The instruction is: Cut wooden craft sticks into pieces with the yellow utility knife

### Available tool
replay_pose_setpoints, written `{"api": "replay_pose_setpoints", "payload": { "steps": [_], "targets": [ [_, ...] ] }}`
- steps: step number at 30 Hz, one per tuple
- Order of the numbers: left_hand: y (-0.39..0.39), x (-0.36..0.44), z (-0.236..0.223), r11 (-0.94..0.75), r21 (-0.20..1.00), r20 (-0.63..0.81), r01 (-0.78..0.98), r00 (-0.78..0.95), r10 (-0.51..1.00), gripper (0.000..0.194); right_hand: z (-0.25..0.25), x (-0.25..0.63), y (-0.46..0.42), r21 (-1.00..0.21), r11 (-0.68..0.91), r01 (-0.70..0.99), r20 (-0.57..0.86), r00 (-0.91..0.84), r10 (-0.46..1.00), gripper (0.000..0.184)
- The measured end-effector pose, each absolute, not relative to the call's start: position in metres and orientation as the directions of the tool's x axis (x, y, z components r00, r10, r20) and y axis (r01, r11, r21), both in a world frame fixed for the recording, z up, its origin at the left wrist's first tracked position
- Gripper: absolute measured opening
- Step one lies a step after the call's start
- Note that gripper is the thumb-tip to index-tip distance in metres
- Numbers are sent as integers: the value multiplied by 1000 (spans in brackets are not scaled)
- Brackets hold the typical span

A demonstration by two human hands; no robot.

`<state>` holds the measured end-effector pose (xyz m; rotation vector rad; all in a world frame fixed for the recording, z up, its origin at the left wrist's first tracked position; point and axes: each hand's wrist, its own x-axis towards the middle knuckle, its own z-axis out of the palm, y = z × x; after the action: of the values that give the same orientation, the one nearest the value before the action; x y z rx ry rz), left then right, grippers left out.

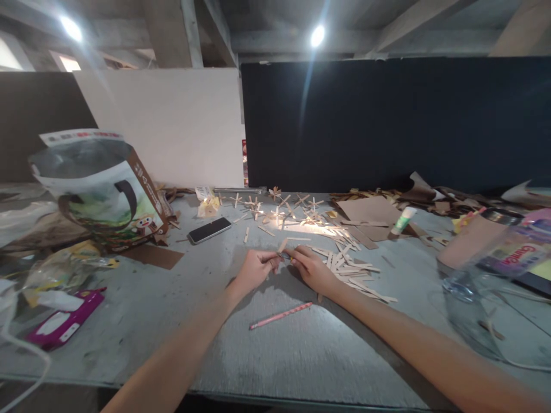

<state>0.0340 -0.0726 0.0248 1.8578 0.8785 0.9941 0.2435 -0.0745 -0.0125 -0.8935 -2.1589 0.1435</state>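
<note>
My left hand is closed in a pinch on a short wooden craft stick, whose pale end sticks up between my hands. Fingertips almost touching it, my right hand is closed around something small and dark with a yellow bit, too hidden to name. Just right of that hand lies a loose pile of craft sticks. Closer to me, a pink striped pencil lies on the grey table. Beyond my hands, several sticks are joined in crossed star shapes.
A phone lies left of the sticks. A large printed bag stands at the left, behind a purple packet. Cardboard pieces and a glue tube lie back right. A clear plastic bottle is at the right.
</note>
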Motion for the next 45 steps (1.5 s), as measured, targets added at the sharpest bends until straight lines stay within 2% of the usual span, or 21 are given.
{"api": "replay_pose_setpoints", "payload": {
  "steps": [8, 17, 22, 29, 32, 36, 40, 45],
  "targets": [
    [-69, 34, 18, -227, 974, 195, 22, 431, 881, 54, -14, 244, -74, -370, 760, 535, 637, -450, 626, 39],
    [-69, 29, 26, -394, 904, 290, 167, 436, 852, 39, -12, 244, -75, -371, 751, 546, 612, -464, 640, 38],
    [-71, 31, 24, -397, 897, 284, 195, 433, 856, 38, -12, 244, -76, -368, 750, 549, 603, -473, 642, 39],
    [-69, 37, 15, -206, 978, 200, -32, 417, 887, 51, -11, 243, -75, -379, 761, 526, 616, -471, 632, 39],
    [-69, 37, 14, -174, 983, 185, -66, 398, 899, 54, -12, 243, -74, -381, 761, 525, 625, -460, 631, 38],
    [-69, 36, 17, -239, 971, 223, -3, 366, 904, 50, -12, 244, -74, -385, 752, 535, 617, -457, 641, 38],
    [-70, 35, 18, -305, 946, 247, 105, 371, 895, 37, -12, 245, -74, -387, 750, 536, 606, -465, 645, 38],
    [-70, 34, 17, -312, 939, 233, 144, 403, 885, 28, -13, 244, -73, -377, 749, 544, 594, -479, 646, 37]
  ]
}}
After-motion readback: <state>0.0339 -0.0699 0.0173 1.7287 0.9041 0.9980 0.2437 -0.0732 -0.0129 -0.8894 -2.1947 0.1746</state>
